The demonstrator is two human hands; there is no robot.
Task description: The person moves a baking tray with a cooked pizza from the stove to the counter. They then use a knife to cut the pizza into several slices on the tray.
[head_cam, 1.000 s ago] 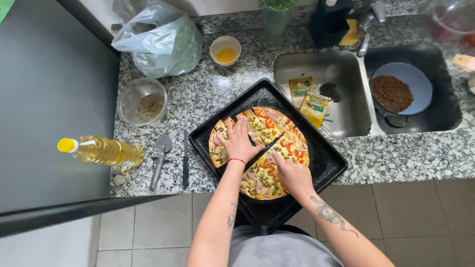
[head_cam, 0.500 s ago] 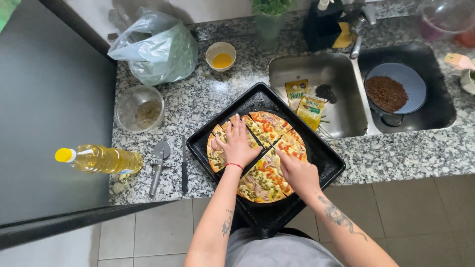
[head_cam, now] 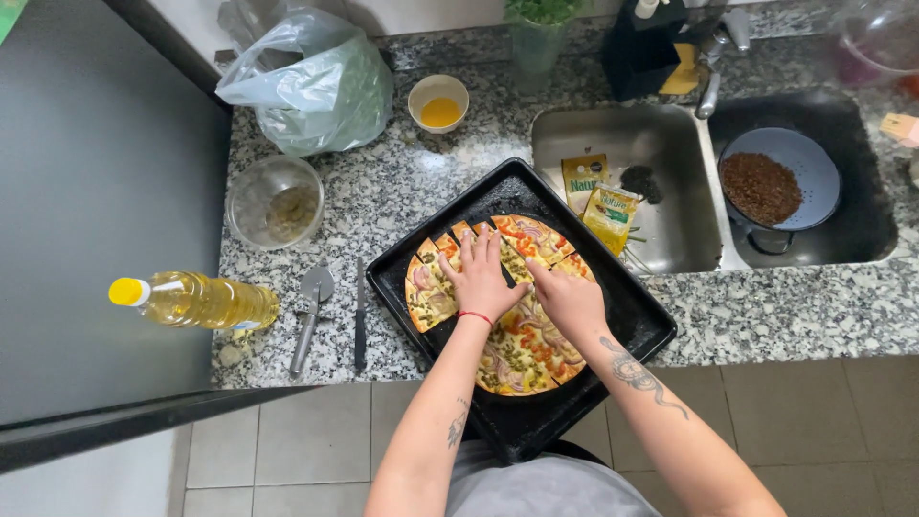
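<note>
**Both hands on a round pizza, cutting it in a black tray**

You are looking straight down at a grey speckled counter. A black baking tray (head_cam: 627, 306) sits at an angle on the counter edge, one corner hanging out over the tiled floor towards your body. In it lies a round pizza (head_cam: 522, 349) with red, green and onion toppings, already marked by several straight cuts.

Your left hand (head_cam: 479, 278) lies flat on the upper left part of the pizza, fingers spread and pointing away from you, apparently pressing the crust so it does not slide. Your right hand (head_cam: 568, 297) is just beside it, closed around a dark handle, the grip of a knife (head_cam: 505, 273) whose blade is mostly hidden under your hands. The blade seems to run across the pizza between the two hands.

To the left of the tray, apart from it, lie a pizza wheel (head_cam: 308, 316) and a dark thin knife (head_cam: 360, 316), side by side and untouched. Further left a bottle of yellow oil (head_cam: 196, 300) lies on its side. Behind these stand a glass bowl (head_cam: 275, 201), a clear plastic bag (head_cam: 311, 81) and a small cup of yellow liquid (head_cam: 438, 101).

To the right, a steel sink (head_cam: 622, 144) holds two sauce sachets (head_cam: 598, 196), and a blue colander (head_cam: 780, 177) of brown grains sits in the second basin.
</note>
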